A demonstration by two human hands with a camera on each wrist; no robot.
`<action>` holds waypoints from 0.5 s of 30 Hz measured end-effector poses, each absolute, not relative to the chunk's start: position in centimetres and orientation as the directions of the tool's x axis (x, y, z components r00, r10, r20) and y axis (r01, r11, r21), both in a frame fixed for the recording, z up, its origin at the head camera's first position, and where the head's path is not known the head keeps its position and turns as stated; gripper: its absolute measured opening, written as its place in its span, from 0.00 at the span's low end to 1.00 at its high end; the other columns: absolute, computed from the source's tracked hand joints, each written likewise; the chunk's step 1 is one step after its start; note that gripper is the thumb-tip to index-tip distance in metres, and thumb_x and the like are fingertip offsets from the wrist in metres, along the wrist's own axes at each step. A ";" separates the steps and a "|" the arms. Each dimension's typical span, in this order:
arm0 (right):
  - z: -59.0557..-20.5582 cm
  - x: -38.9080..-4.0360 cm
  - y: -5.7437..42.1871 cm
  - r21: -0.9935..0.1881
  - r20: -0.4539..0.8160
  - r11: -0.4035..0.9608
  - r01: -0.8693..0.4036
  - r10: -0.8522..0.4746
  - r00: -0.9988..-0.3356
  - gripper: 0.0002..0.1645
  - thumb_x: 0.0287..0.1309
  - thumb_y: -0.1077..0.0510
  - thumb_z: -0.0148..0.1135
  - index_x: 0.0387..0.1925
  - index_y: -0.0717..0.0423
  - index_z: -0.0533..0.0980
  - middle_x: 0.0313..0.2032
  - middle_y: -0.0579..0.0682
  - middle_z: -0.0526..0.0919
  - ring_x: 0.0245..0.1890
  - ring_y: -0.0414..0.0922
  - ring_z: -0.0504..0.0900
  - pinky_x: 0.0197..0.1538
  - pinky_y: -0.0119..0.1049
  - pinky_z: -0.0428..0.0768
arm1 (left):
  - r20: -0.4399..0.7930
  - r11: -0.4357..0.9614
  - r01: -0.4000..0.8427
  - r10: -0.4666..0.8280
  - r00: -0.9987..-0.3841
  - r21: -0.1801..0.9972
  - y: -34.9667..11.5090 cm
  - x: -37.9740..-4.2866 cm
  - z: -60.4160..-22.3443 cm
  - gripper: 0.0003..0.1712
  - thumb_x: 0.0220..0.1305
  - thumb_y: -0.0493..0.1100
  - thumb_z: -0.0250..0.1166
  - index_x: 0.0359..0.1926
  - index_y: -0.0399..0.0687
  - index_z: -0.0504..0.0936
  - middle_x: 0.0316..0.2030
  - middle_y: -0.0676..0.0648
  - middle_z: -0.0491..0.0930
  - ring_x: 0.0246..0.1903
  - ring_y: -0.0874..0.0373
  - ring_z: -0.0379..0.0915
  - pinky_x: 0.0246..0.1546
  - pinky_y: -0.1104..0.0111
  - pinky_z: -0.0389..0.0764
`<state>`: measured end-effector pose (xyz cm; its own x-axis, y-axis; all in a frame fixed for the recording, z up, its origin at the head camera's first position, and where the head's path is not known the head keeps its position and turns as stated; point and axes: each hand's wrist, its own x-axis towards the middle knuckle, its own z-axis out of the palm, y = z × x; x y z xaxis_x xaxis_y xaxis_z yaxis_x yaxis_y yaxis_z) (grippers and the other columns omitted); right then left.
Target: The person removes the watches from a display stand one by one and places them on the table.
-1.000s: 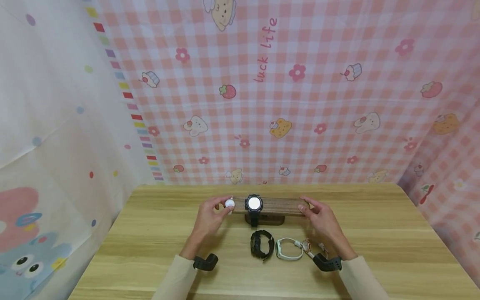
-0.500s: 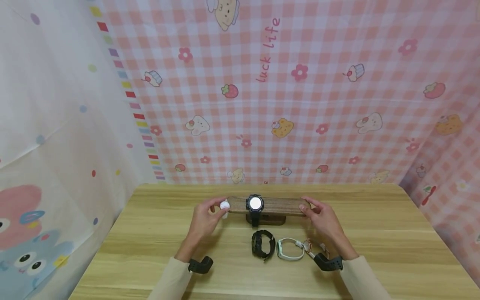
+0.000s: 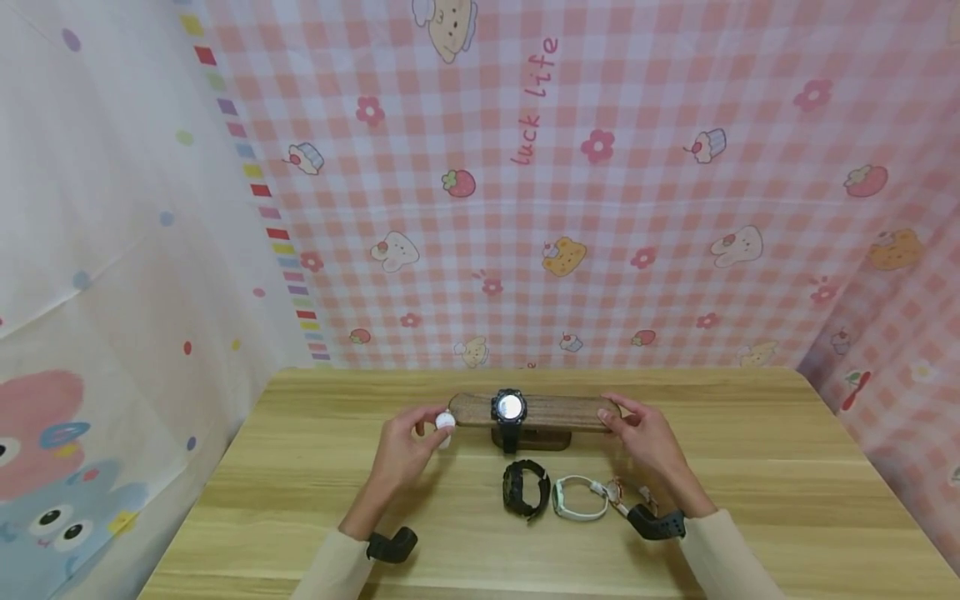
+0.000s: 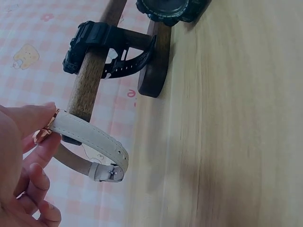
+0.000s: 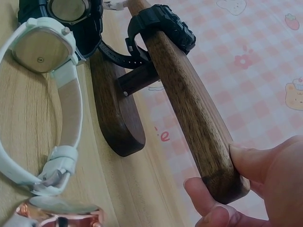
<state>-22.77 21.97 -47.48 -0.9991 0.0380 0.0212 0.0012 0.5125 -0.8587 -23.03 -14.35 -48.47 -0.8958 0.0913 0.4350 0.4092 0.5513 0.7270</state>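
My left hand (image 3: 403, 446) pinches a watch (image 3: 446, 421) with a white face, rose-gold case and white strap. Its buckled strap (image 4: 90, 130) loops right at the left end of the wooden display bar (image 4: 85, 90). At the bar's opposite end, my right hand (image 3: 647, 437) holds the wood between thumb and fingers, the thumb on one face in the right wrist view. A black watch (image 3: 510, 407) is fastened round the bar left of its middle, its face catching bright light. The bar rests on a short post above a dark wooden base (image 5: 116, 109).
On the wooden table (image 3: 300, 500), in front of the stand, lie a second black watch (image 3: 516, 490), a pale mint-white watch (image 3: 580, 498) and a rose-gold watch (image 3: 615, 490) partly hidden by my right wrist camera. A pink checked cloth (image 3: 660, 208) hangs behind.
My left hand has moved left and slightly toward me, taking the white-strapped watch from over the bar's left end to just beside it. My right hand stays on the bar.
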 end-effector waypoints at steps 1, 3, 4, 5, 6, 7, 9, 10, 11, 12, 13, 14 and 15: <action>-47.5 -22.8 22.0 -0.859 0.021 0.512 0.001 0.037 -0.999 0.28 0.67 0.49 0.62 0.64 0.55 0.74 0.28 0.60 0.86 0.14 0.37 0.66 0.15 0.31 0.61 | 0.441 0.553 0.414 0.092 -0.893 0.723 -14.4 -22.9 -48.5 0.15 0.53 0.38 0.76 0.44 0.45 0.88 0.30 0.53 0.84 0.28 0.52 0.71 0.29 0.72 0.69; -47.5 -22.8 22.0 -0.858 0.020 0.513 0.000 0.032 -0.999 0.28 0.67 0.49 0.63 0.64 0.56 0.74 0.28 0.60 0.86 0.13 0.37 0.66 0.16 0.31 0.60 | 0.453 0.551 0.426 0.095 -0.886 0.718 -14.6 -22.5 -48.4 0.16 0.53 0.37 0.76 0.44 0.44 0.88 0.30 0.53 0.84 0.28 0.52 0.71 0.29 0.72 0.69; -47.5 -22.7 22.0 -0.858 0.019 0.514 -0.001 0.029 -0.999 0.28 0.67 0.49 0.63 0.64 0.56 0.74 0.28 0.61 0.87 0.13 0.37 0.65 0.16 0.30 0.60 | 0.456 0.550 0.429 0.095 -0.885 0.717 -14.6 -22.3 -48.4 0.16 0.53 0.37 0.76 0.45 0.44 0.88 0.30 0.53 0.84 0.28 0.52 0.71 0.29 0.72 0.69; -47.4 -22.7 22.0 -0.857 0.018 0.515 -0.002 0.026 -0.999 0.28 0.67 0.49 0.62 0.64 0.56 0.74 0.28 0.61 0.87 0.13 0.37 0.65 0.16 0.30 0.60 | 0.458 0.549 0.432 0.097 -0.883 0.716 -14.7 -22.1 -48.3 0.16 0.53 0.37 0.76 0.45 0.44 0.88 0.30 0.53 0.83 0.28 0.52 0.71 0.28 0.72 0.69; -47.4 -22.7 22.0 -0.856 0.017 0.517 -0.003 0.023 -1.000 0.28 0.67 0.49 0.62 0.64 0.56 0.74 0.28 0.61 0.87 0.13 0.37 0.65 0.16 0.30 0.60 | 0.457 0.550 0.431 0.099 -0.884 0.715 -14.8 -21.9 -48.2 0.16 0.53 0.37 0.76 0.45 0.44 0.88 0.30 0.54 0.83 0.28 0.53 0.71 0.28 0.72 0.69; -47.4 -22.7 22.0 -0.855 0.018 0.519 -0.004 0.022 -1.000 0.28 0.67 0.49 0.62 0.64 0.56 0.74 0.28 0.61 0.87 0.13 0.37 0.64 0.16 0.30 0.60 | 0.456 0.551 0.433 0.103 -0.884 0.714 -14.8 -21.7 -48.1 0.16 0.53 0.37 0.77 0.44 0.44 0.88 0.30 0.55 0.83 0.28 0.54 0.70 0.28 0.72 0.69; -47.3 -22.6 22.0 -0.852 0.018 0.524 -0.002 0.025 -1.000 0.28 0.67 0.50 0.62 0.64 0.56 0.74 0.29 0.61 0.87 0.13 0.37 0.64 0.16 0.30 0.60 | 0.453 0.550 0.439 0.119 -0.883 0.711 -14.9 -21.5 -48.1 0.16 0.53 0.38 0.77 0.44 0.43 0.88 0.30 0.55 0.83 0.28 0.56 0.70 0.29 0.72 0.70; -47.3 -22.6 22.0 -0.850 0.018 0.527 -0.001 0.027 -0.999 0.27 0.67 0.50 0.62 0.64 0.56 0.74 0.29 0.61 0.87 0.13 0.37 0.63 0.16 0.30 0.60 | 0.449 0.548 0.440 0.128 -0.884 0.711 -14.9 -21.3 -48.0 0.16 0.53 0.38 0.77 0.44 0.43 0.88 0.29 0.56 0.83 0.28 0.56 0.70 0.29 0.72 0.70; -47.2 -22.6 22.1 -0.849 0.018 0.529 -0.001 0.028 -0.999 0.27 0.67 0.50 0.62 0.64 0.56 0.74 0.29 0.61 0.87 0.12 0.37 0.63 0.16 0.30 0.59 | 0.445 0.548 0.443 0.139 -0.885 0.710 -14.9 -21.2 -48.0 0.16 0.52 0.38 0.77 0.44 0.43 0.88 0.29 0.56 0.83 0.28 0.56 0.71 0.29 0.72 0.70; -47.2 -22.6 22.1 -0.849 0.017 0.529 0.001 0.029 -0.999 0.27 0.68 0.50 0.62 0.64 0.56 0.74 0.29 0.61 0.87 0.13 0.37 0.64 0.16 0.30 0.59 | 0.441 0.546 0.445 0.148 -0.885 0.710 -14.9 -21.0 -48.0 0.17 0.52 0.38 0.77 0.44 0.43 0.88 0.29 0.57 0.83 0.28 0.55 0.71 0.30 0.72 0.71; -47.2 -22.6 22.1 -0.849 0.016 0.528 0.002 0.030 -0.999 0.28 0.68 0.50 0.62 0.64 0.56 0.74 0.29 0.62 0.87 0.13 0.36 0.64 0.16 0.30 0.59 | 0.434 0.548 0.445 0.158 -0.887 0.709 -14.8 -20.9 -48.0 0.17 0.51 0.38 0.78 0.44 0.43 0.88 0.29 0.57 0.83 0.28 0.53 0.72 0.30 0.72 0.71; -47.2 -22.6 22.0 -0.851 0.013 0.526 0.004 0.029 -0.999 0.28 0.68 0.50 0.62 0.65 0.56 0.73 0.29 0.62 0.87 0.12 0.36 0.63 0.16 0.30 0.59 | 0.430 0.549 0.448 0.170 -0.887 0.706 -14.8 -20.8 -48.0 0.17 0.50 0.38 0.78 0.44 0.43 0.88 0.29 0.57 0.83 0.29 0.52 0.73 0.30 0.72 0.71; -47.2 -22.7 22.0 -0.851 0.011 0.524 0.005 0.028 -1.000 0.28 0.68 0.50 0.62 0.65 0.56 0.73 0.29 0.62 0.87 0.13 0.36 0.64 0.16 0.30 0.59 | 0.425 0.549 0.450 0.181 -0.887 0.704 -14.7 -20.6 -48.0 0.17 0.50 0.37 0.78 0.44 0.43 0.88 0.29 0.57 0.84 0.29 0.50 0.74 0.30 0.72 0.72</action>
